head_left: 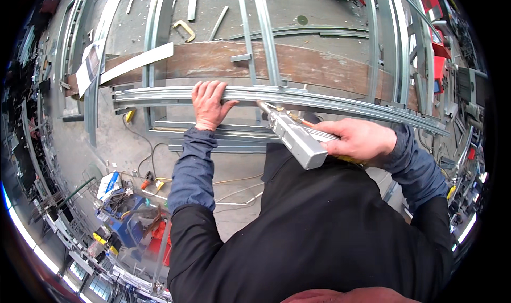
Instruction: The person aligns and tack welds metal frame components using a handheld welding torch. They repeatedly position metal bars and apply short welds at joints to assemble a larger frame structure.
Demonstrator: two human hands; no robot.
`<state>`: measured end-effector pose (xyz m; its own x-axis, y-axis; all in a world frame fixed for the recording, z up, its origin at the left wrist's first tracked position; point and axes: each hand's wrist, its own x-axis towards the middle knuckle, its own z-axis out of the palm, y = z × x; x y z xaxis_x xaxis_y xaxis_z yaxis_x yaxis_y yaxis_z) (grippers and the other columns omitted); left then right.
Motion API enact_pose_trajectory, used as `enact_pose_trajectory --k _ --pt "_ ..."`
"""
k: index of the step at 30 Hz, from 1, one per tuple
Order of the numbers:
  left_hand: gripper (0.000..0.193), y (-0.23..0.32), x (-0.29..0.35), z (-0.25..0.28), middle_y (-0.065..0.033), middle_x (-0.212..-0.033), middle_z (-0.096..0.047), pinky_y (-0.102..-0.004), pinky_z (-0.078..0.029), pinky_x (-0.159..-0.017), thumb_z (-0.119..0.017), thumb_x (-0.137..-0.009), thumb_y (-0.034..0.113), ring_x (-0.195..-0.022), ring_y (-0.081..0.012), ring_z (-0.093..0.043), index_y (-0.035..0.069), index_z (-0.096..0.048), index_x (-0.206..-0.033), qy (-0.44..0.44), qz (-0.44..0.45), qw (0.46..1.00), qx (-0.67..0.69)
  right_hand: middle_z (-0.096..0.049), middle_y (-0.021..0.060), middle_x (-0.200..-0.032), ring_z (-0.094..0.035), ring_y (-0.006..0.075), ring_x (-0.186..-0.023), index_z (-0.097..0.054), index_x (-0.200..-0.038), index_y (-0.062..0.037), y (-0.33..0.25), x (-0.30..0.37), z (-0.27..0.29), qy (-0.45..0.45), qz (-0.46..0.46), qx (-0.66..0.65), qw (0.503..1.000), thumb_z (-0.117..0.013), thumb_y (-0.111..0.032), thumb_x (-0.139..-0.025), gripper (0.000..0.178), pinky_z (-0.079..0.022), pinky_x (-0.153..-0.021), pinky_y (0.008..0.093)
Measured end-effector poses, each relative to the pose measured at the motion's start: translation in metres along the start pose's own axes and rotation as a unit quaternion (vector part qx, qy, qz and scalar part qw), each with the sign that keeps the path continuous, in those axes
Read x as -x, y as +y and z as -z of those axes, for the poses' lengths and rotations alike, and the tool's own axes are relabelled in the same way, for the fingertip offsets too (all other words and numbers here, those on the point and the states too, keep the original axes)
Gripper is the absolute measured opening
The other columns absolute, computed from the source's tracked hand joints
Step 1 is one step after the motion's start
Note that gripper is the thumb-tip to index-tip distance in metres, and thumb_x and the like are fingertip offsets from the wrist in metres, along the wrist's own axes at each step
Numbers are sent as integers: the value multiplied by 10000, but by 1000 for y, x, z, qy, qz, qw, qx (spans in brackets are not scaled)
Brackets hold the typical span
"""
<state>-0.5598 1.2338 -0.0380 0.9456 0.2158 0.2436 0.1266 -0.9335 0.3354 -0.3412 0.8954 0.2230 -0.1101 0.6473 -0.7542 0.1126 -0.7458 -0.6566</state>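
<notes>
A bundle of long galvanized metal channels [159,95] runs crosswise in front of me, lying over other metal profiles. My left hand [209,106] is closed over its left part, fingers across the top and thumb along the near side. My right hand [359,138] grips a silver, boxy hand tool [297,139] with a narrow nose. The tool slants up and left, its tip at the near edge of the channels, right of my left hand. Whether the tip touches the metal I cannot tell. The tool's handle is largely hidden by my right hand.
Behind the channels lies a worn brown board [213,58] with a pale strip [139,63] across it. A yellow C-shaped clamp [184,30] lies beyond. Cables cross the floor near an orange plug [146,183]. A blue container [129,226] stands at lower left, and red cases [438,69] at far right.
</notes>
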Motion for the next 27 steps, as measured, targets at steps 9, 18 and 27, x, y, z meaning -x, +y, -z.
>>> enact_pose_trajectory --k 9,18,27 --pt "706 3 -1 3 -44 -1340 -685 -540 -324 -1286 -888 -817 581 -1334 -307 -597 161 -704 -1354 -26 18 999 -12 -766 83 -1117 -746 158 -954 -630 -1511 -77 28 -32 107 -103 -12 -217 971 -576 -452 -1189 497 -648 -802 323" --pt "735 3 -1 3 -58 -1359 -663 -559 -304 -1302 -834 -844 647 -1359 -319 -582 160 -687 -1375 -56 27 998 -23 -802 98 -1006 -744 164 -719 -653 -1500 -78 75 -105 153 -205 -45 -275 938 -447 -514 -1219 558 -637 -664 311" --pt "748 4 -1 3 -74 -1389 -654 -572 -278 -1322 -835 -842 633 -1392 -328 -566 153 -676 -1392 -80 40 996 -27 -807 105 -1194 -757 160 -762 -670 -1495 -64 80 -121 164 -216 -79 -308 923 -487 -528 -1205 577 -652 -645 320"
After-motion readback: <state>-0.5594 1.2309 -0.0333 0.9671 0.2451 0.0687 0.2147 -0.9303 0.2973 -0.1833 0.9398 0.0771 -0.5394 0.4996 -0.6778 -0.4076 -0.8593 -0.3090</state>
